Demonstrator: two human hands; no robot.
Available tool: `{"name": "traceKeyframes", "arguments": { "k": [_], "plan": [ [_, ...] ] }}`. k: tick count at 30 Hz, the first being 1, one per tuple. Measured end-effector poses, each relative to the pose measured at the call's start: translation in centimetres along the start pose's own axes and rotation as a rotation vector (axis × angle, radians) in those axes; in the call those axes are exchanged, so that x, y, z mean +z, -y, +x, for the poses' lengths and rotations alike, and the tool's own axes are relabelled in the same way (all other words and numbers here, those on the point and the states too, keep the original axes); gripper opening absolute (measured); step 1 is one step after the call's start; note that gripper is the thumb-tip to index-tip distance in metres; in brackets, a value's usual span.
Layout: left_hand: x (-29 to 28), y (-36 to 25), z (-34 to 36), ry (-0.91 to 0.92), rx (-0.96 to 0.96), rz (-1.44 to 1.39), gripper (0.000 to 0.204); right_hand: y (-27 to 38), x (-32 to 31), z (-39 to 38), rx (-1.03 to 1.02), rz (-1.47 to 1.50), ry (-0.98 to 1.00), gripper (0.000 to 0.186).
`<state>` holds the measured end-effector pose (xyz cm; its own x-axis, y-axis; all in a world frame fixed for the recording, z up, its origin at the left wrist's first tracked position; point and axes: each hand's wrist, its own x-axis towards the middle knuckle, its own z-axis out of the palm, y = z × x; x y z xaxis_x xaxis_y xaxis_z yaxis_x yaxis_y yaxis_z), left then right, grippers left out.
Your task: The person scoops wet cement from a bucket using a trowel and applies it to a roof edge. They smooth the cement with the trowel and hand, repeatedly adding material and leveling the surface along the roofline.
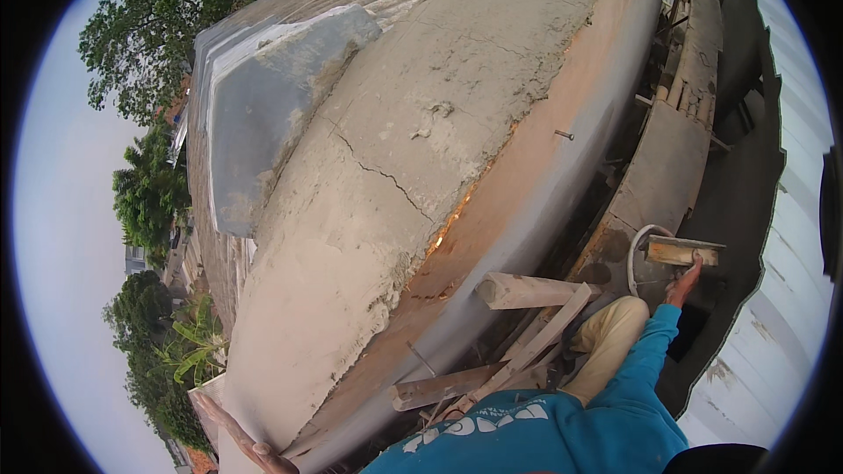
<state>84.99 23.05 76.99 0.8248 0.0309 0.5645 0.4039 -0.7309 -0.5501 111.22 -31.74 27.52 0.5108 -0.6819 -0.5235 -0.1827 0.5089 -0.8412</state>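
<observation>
My right hand (683,283) grips a pale wooden float or block (674,253) over the rim of a white bucket (634,270) at lower right. My left hand (263,452) is at the bottom left beside the cement surface (342,228); its fingers are hard to make out. The broad, curved cement layer has cracks and a rough lower edge. Below that edge runs a smooth brown and grey curved band (518,202) with a protruding bolt (564,135).
Wooden poles and braces (518,290) stand beside my bent leg. A narrow plank walkway (659,167) runs along the right, past a dark gap and corrugated metal roofing (773,316). A grey raised panel (263,123) sits upper left. Trees (145,184) lie beyond the structure.
</observation>
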Motion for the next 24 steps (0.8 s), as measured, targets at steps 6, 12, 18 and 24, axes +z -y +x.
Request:
{"name": "traceKeyframes", "arguments": {
  "k": [6, 12, 18, 24],
  "plan": [
    [0.0, -2.0, -0.6, -0.016, -0.018, -0.087, 0.105, 0.0, 1.7, -2.3, 0.010, 0.003, -0.092, 0.066],
    [1.4, -4.0, 1.7, -0.071, 0.007, -0.194, 0.103, 1.9, 5.4, -6.6, -0.155, 0.100, -0.011, 0.050],
    [3.5, -6.2, 2.5, -0.056, 0.017, -0.331, 0.102, 4.4, 6.7, -9.1, -0.213, -0.053, -0.023, 0.050],
    [4.6, -6.6, 2.6, 0.007, 0.027, -0.435, 0.100, 9.5, 9.1, -14.5, -0.093, -0.164, -0.093, 0.061]
  ]
}}
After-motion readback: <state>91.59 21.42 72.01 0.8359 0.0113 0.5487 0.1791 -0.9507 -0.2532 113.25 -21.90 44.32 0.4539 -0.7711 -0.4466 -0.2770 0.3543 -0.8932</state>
